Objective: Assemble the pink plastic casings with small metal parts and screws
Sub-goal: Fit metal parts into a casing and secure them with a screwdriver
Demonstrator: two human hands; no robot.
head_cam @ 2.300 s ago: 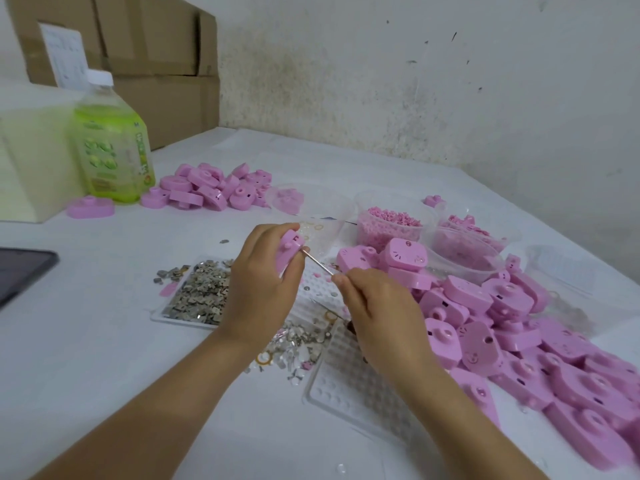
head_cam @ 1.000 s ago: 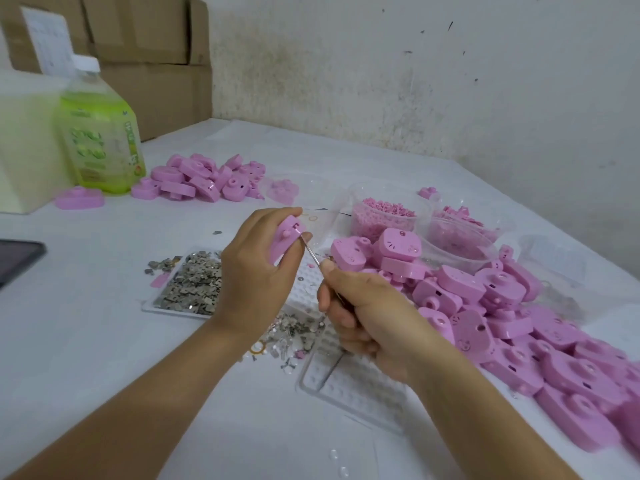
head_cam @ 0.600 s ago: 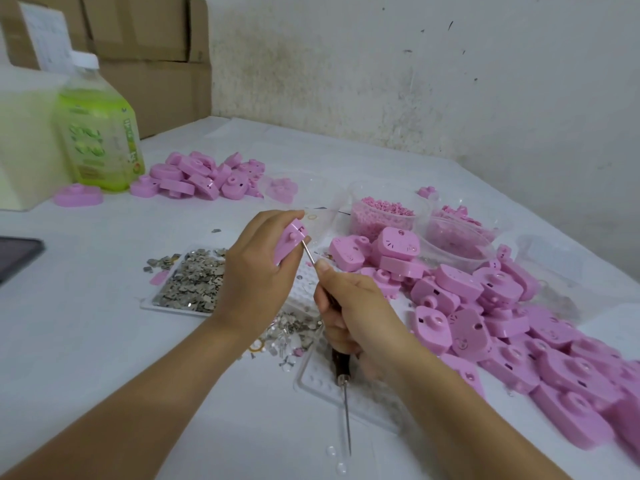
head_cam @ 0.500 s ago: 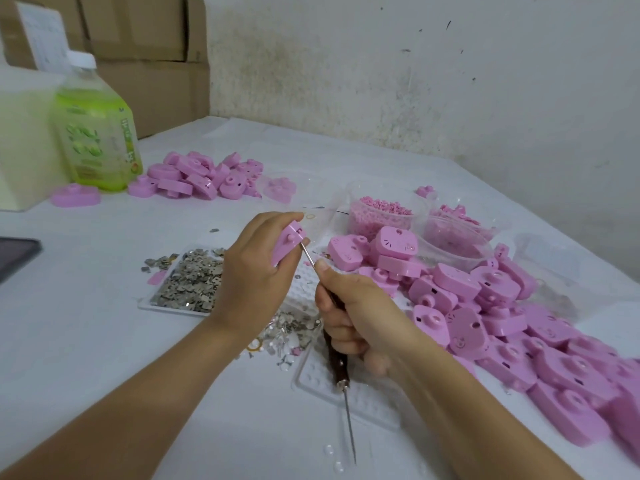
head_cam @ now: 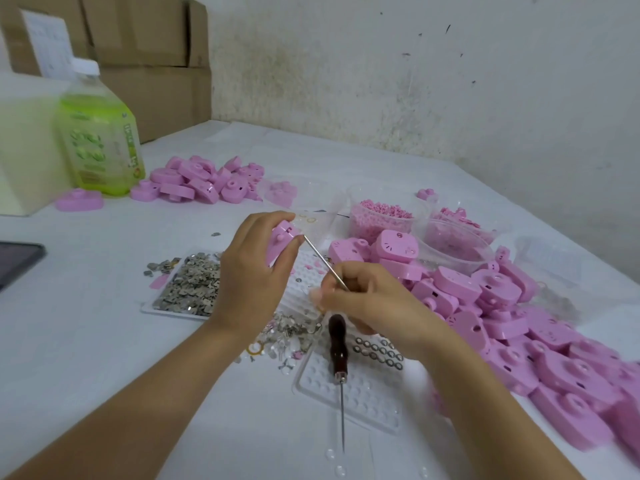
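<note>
My left hand (head_cam: 252,271) grips a small pink casing (head_cam: 282,239), held up above the table. My right hand (head_cam: 367,303) pinches a thin metal tool shaft (head_cam: 322,259) whose tip touches the casing's right edge. A dark-handled awl (head_cam: 337,344) points toward me below my right hand; whether the fingers hold it I cannot tell. A flat tray of small grey metal parts (head_cam: 188,289) lies left of my left hand. Loose metal bits and rings (head_cam: 291,336) lie under my wrists. A white dimpled tray (head_cam: 363,396) holds a row of small rings.
A big heap of pink casings (head_cam: 502,317) fills the right side; a smaller heap (head_cam: 204,181) lies at the back left. Two clear tubs of tiny pink parts (head_cam: 381,216) stand behind. A green bottle (head_cam: 100,140), cardboard boxes (head_cam: 145,46) and a dark tablet (head_cam: 17,261) are at the left.
My right hand has slid down the shaft toward me and lowered. The dark-handled awl has come into view beneath it. My left hand still holds the casing in the same place.
</note>
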